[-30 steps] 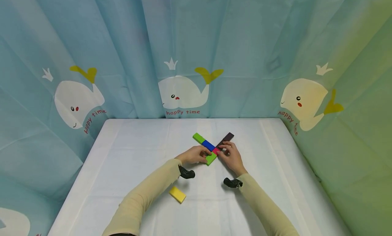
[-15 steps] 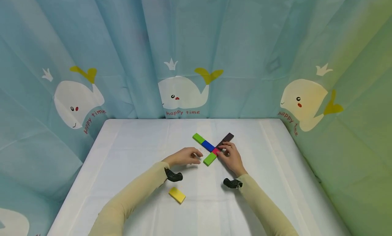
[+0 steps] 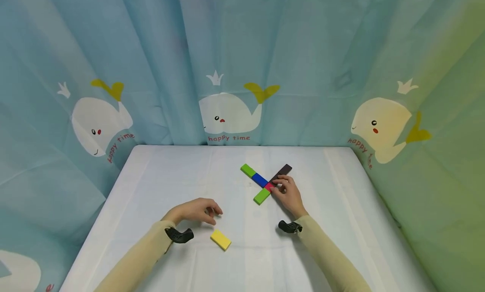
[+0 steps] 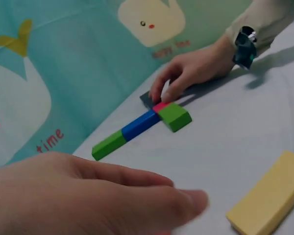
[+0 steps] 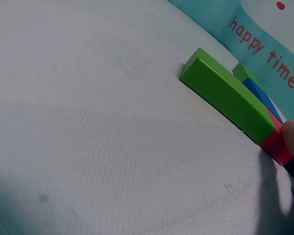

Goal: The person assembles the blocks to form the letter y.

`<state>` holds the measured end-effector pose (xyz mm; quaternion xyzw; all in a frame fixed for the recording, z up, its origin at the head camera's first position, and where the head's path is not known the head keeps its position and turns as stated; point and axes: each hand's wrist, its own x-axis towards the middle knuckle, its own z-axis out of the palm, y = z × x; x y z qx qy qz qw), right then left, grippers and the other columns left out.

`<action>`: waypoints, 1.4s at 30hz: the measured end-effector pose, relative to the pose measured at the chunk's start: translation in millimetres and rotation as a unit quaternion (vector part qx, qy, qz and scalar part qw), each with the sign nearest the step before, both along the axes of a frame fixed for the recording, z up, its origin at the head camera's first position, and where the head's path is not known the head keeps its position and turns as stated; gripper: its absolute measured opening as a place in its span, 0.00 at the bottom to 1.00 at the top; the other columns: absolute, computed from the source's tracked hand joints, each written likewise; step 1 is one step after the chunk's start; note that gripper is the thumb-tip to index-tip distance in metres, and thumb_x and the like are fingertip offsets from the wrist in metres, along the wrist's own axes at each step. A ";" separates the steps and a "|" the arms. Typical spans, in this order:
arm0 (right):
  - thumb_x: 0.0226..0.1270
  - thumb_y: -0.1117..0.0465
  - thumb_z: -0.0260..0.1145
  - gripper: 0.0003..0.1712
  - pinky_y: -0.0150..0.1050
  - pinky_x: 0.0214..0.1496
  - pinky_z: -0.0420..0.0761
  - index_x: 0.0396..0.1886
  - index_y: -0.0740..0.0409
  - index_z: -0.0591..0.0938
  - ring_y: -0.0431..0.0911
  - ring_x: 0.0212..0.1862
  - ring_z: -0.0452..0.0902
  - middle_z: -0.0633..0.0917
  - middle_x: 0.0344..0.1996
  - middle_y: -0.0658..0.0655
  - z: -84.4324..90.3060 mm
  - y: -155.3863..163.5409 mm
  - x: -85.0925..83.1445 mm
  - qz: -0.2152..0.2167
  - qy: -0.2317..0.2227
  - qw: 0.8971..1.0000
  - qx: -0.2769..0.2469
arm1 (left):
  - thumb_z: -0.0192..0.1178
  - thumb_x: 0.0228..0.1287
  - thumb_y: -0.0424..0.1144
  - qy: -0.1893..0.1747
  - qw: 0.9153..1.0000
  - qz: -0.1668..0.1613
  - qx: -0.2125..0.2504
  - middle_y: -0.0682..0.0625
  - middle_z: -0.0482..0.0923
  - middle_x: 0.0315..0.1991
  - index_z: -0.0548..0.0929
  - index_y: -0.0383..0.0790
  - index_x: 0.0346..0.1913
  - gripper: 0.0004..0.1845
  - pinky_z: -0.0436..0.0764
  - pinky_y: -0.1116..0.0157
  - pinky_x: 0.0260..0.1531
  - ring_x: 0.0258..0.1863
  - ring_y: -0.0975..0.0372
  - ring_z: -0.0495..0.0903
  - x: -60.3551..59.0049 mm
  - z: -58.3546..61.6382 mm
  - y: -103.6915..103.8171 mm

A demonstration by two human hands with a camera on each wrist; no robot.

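Flat blocks form a joined V-like shape on the white table: a green block (image 3: 248,170), a blue block (image 3: 259,180), a red block (image 3: 268,186), a second green block (image 3: 262,196) and a dark block (image 3: 285,170). My right hand (image 3: 289,196) holds the red block near its join with the dark one; thumb and fingertips bend around it and partly cover both. My left hand (image 3: 198,210) hovers apart from everything, fingers loosely bent and holding nothing. Just in front of it, a yellow block (image 3: 221,239) lies alone. In the left wrist view this yellow block (image 4: 269,193) is beyond the thumb.
A white-covered table (image 3: 151,174) carries all the blocks. Behind and at both sides hangs a blue-green curtain (image 3: 314,52) printed with whales. Each wrist wears a black strap-like mount (image 3: 289,227).
My left hand has let go of the lower green block and moved left and nearer, close to the yellow block. The right hand has stayed in place on the blocks.
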<state>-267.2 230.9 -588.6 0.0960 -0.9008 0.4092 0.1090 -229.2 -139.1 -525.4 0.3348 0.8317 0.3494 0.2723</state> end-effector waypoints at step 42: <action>0.65 0.59 0.70 0.17 0.47 0.46 0.75 0.50 0.62 0.84 0.50 0.43 0.76 0.73 0.61 0.61 2.4 0.0 1.6 -0.001 0.001 1.000 -0.004 | 0.65 0.61 0.27 0.060 0.974 -0.220 0.013 0.48 0.70 0.66 0.77 0.43 0.64 0.27 0.73 0.78 0.39 0.35 0.70 0.73 72.2 -7.0 58.2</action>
